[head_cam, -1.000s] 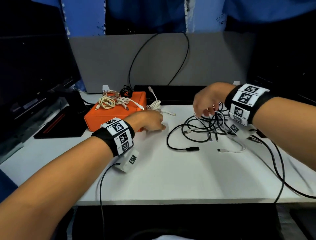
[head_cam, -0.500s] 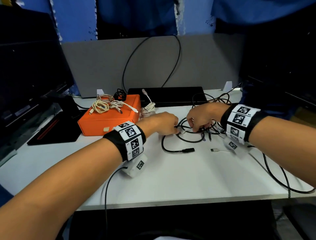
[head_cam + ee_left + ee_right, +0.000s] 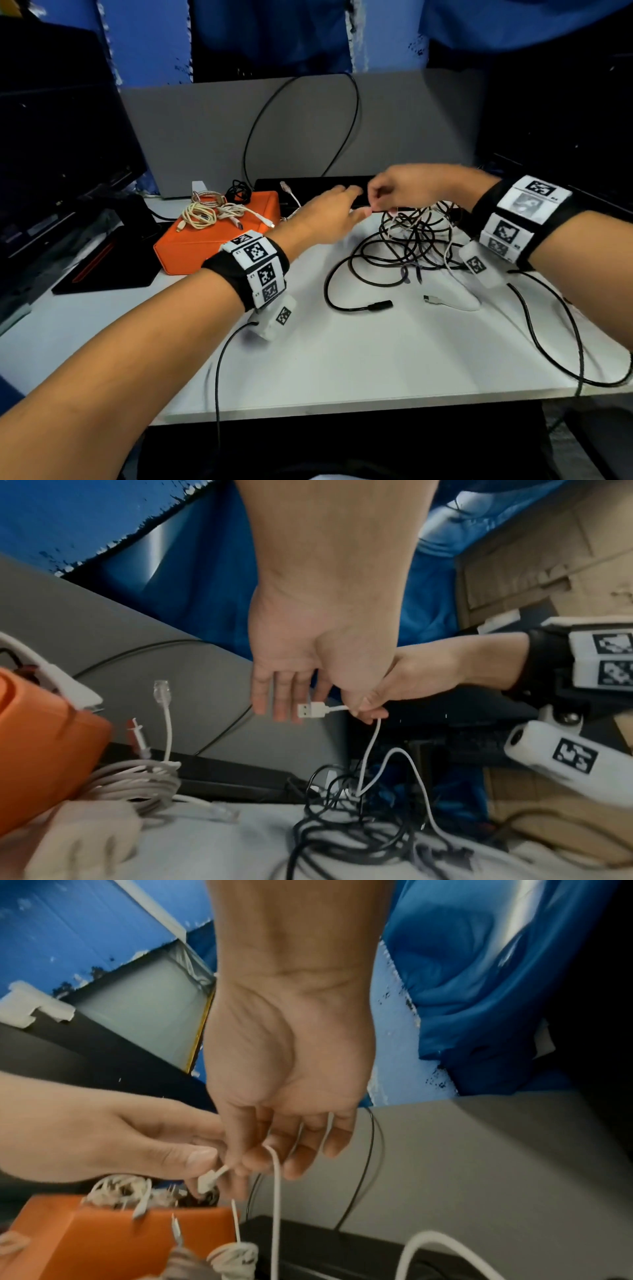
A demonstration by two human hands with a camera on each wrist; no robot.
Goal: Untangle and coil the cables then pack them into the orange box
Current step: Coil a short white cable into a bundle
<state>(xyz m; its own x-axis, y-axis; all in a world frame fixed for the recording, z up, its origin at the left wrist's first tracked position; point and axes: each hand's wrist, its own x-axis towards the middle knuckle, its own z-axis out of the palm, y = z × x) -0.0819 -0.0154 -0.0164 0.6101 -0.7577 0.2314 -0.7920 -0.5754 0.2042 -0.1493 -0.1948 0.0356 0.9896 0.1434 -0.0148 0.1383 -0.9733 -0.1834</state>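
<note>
Pinching a white cable [image 3: 371, 739] just behind its plug [image 3: 311, 710], the right hand [image 3: 407, 186] holds it raised above the table [image 3: 342, 359]; thumb and fingertips are closed on the cord.

Left hand [image 3: 322, 219]: fingers straight and relaxed, spread beside the plug, touching or nearly touching the right hand; whether it grips anything cannot be told.

White cable: thin, smooth, flat rectangular plug at the held end; it drops from the fingers into the tangle [image 3: 414, 240] directly below the hands.

Tangle: mostly black cords looped over one another, with white strands mixed in, lying on the white table right of the orange box [image 3: 212, 246]. One black end [image 3: 378, 305] and one white end [image 3: 433, 299] trail out toward the near edge.

Orange box: closed-looking top, left of the hands. On top of it lie coiled pale cables [image 3: 202, 216] and a small black coil [image 3: 238, 190]. A grey coiled cable with clear clip plugs [image 3: 137, 783] rests against its right side.
</note>
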